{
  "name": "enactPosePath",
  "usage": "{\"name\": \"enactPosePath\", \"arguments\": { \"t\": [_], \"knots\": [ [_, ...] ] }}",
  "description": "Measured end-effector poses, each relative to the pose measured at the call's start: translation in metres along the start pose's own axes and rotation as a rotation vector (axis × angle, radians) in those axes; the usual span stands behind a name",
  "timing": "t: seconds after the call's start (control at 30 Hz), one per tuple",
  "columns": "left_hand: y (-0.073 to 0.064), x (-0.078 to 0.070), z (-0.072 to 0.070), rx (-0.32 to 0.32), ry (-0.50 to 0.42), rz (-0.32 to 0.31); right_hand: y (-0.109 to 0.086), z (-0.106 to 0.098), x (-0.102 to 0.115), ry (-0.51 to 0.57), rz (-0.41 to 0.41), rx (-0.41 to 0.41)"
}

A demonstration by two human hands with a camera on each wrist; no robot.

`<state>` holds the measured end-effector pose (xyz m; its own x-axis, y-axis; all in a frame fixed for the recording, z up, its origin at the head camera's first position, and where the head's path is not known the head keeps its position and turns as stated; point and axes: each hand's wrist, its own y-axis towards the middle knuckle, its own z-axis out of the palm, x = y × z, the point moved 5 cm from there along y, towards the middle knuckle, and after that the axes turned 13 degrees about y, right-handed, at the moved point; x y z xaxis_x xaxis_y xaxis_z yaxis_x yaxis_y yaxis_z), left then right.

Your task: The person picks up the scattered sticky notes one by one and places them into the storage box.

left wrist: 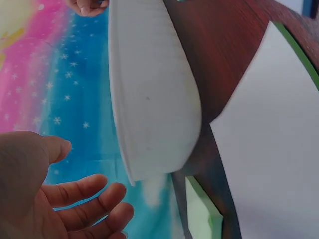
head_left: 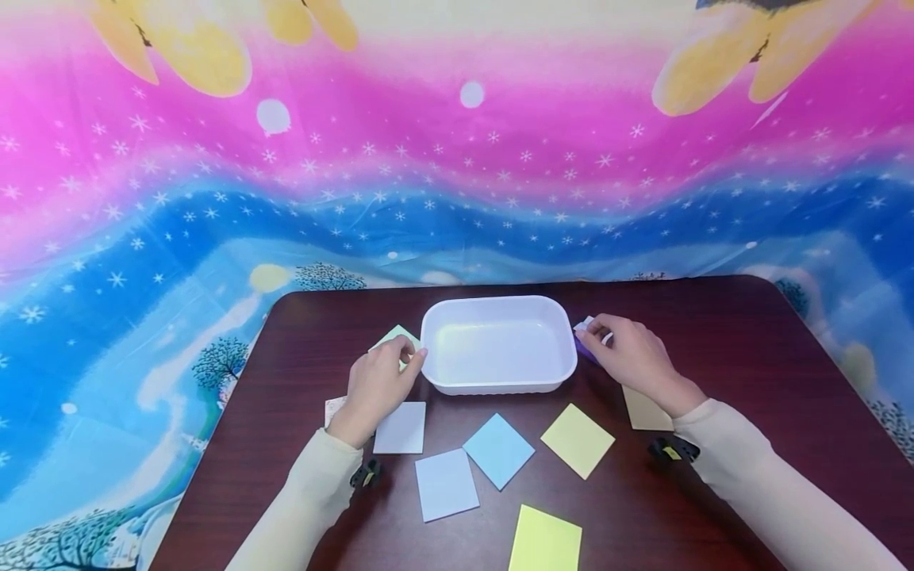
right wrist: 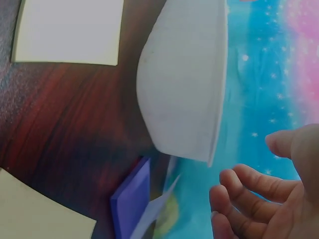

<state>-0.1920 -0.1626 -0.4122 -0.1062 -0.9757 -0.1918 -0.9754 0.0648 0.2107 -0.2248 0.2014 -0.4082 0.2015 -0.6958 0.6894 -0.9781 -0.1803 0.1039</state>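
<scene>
A white plastic tub (head_left: 500,349) stands upright at the far middle of the table, with nothing in it. My left hand (head_left: 378,385) is at its left end, thumb tip right by the rim. In the left wrist view, the fingers (left wrist: 84,191) are loosely bent and hold nothing, with a gap to the tub wall (left wrist: 154,94). My right hand (head_left: 635,353) is near the tub's right end, over a purple square pad (right wrist: 132,194) with a pale sheet standing up from it. Its thumb and fingers are apart and grip nothing. A light green pad (head_left: 397,336) lies behind my left hand.
In front of the tub lie a blue square (head_left: 498,450), pale yellow square (head_left: 577,441), bright yellow pad (head_left: 546,539) and two whitish squares (head_left: 447,485). A tan square (head_left: 646,411) is under my right wrist. A patterned cloth (head_left: 457,174) hangs behind the dark table (head_left: 757,357).
</scene>
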Motion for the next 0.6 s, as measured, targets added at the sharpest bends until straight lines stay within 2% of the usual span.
{"name": "enactPosePath", "arguments": {
  "t": [0.33, 0.6],
  "knots": [
    [-0.011, -0.019, -0.017, -0.037, -0.004, 0.055, -0.018, -0.003, 0.022, -0.010, -0.070, -0.013],
    [-0.018, -0.035, -0.025, -0.022, 0.000, 0.093, -0.029, 0.000, 0.036, -0.023, -0.103, -0.008]
  ]
}}
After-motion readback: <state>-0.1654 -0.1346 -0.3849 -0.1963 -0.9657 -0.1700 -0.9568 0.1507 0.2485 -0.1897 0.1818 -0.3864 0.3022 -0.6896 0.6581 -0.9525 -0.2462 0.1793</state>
